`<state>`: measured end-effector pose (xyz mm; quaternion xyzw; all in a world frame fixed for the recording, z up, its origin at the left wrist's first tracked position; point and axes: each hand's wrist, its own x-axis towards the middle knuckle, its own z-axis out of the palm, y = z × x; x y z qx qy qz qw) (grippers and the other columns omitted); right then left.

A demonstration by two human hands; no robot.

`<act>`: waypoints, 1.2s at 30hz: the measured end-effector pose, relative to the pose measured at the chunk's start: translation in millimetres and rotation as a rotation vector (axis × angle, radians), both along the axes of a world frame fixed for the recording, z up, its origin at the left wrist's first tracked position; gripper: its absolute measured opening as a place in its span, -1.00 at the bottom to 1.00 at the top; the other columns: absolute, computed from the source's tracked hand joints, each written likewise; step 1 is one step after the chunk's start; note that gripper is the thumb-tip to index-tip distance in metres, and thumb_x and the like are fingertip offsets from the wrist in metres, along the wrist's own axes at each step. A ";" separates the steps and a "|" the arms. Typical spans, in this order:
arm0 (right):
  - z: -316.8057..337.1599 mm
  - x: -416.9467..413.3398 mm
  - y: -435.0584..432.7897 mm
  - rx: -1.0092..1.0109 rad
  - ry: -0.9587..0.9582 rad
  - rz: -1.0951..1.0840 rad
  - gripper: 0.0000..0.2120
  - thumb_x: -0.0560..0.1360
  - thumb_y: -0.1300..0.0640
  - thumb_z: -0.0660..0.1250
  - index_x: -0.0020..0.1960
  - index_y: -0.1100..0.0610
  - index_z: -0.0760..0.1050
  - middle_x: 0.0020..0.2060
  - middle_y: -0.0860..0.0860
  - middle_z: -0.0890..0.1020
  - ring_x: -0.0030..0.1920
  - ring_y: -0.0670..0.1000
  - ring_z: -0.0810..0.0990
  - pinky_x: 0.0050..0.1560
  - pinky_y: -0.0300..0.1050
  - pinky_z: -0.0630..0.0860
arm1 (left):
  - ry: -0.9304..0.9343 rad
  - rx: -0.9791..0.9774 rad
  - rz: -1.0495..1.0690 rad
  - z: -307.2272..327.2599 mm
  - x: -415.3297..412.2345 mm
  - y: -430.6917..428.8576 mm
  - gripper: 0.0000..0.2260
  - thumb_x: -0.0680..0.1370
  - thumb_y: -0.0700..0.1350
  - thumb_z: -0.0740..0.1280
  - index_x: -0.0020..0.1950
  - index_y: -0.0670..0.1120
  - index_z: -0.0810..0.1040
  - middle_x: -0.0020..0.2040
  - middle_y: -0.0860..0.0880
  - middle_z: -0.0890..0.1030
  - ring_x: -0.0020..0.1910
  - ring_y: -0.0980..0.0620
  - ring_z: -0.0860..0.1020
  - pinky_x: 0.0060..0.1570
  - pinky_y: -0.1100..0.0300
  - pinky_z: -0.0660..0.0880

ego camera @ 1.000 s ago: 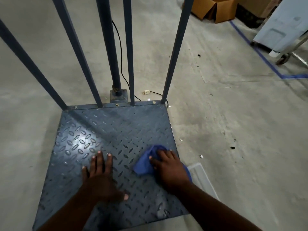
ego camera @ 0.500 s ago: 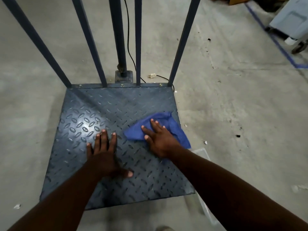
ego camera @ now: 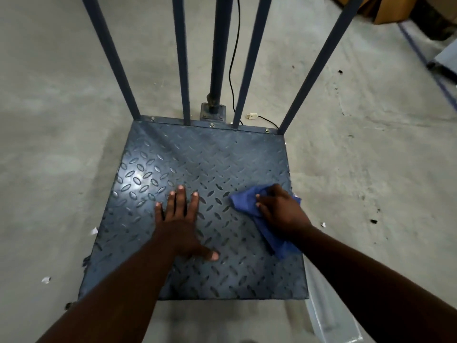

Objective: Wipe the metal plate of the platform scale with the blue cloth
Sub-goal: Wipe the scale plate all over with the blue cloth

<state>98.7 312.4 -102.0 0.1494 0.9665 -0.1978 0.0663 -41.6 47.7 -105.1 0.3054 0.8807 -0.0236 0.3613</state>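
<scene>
The platform scale's metal plate [ego camera: 197, 157] is dark blue chequered steel lying on a concrete floor. The blue cloth [ego camera: 247, 201] is bunched on the plate near its right edge. My right hand [ego camera: 282, 209] presses down on the cloth, fingers curled over it, and hides the cloth's middle; a tail of cloth trails toward me under the wrist. My left hand [ego camera: 180, 219] lies flat on the plate's middle, fingers spread, holding nothing.
Blue metal bars [ego camera: 249, 58] and a central post [ego camera: 218, 53] rise from the plate's far edge. A black cable with a plug [ego camera: 252, 116] lies behind it. A pale flat panel [ego camera: 329, 315] lies at the near right corner. Cardboard boxes [ego camera: 388, 11] stand far right.
My right hand has slid the cloth rightward toward the plate's right edge and bunched it tighter. My left hand stays flat on the plate. The camera has shifted.
</scene>
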 end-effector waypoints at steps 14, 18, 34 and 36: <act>7.5 -58.7 -11.8 0.041 -0.057 -0.078 -0.64 0.68 0.07 0.25 0.43 0.16 0.49 0.29 0.27 0.44 0.20 0.29 0.55 0.24 0.08 0.51 | 0.002 0.012 -0.019 -11.5 -1.1 -3.6 0.57 0.01 0.74 0.37 0.58 0.11 -0.61 0.46 -0.13 -0.74 0.48 -0.22 -0.67 0.53 -0.39 -0.46; 13.0 -61.3 -25.4 -0.054 -0.092 -0.266 -0.59 0.67 0.06 0.25 0.50 0.08 0.43 0.36 0.23 0.42 0.27 0.26 0.50 0.19 0.02 0.48 | -0.003 0.006 -0.020 -11.7 -0.9 -3.1 0.56 0.03 0.74 0.36 0.59 0.10 -0.60 0.47 -0.15 -0.74 0.49 -0.24 -0.65 0.53 -0.39 -0.45; -19.4 -43.8 -28.3 0.108 -0.181 0.020 -0.45 0.74 -0.10 0.04 0.68 -0.14 -0.01 0.67 0.15 -0.18 0.67 0.18 -0.19 0.60 0.16 -0.24 | 0.008 0.006 -0.012 -7.4 0.4 -2.0 0.56 0.03 0.74 0.35 0.54 0.10 -0.65 0.50 -0.16 -0.70 0.51 -0.23 -0.61 0.52 -0.34 -0.45; -18.6 -22.1 -60.9 0.035 -0.162 0.204 -0.45 0.72 -0.11 0.04 0.68 -0.16 -0.01 0.68 0.12 -0.16 0.66 0.13 -0.19 0.55 0.10 -0.30 | 0.032 0.030 -0.007 -9.4 0.5 -2.6 0.54 0.03 0.75 0.34 0.52 0.09 -0.65 0.48 -0.16 -0.71 0.53 -0.21 -0.58 0.55 -0.35 -0.40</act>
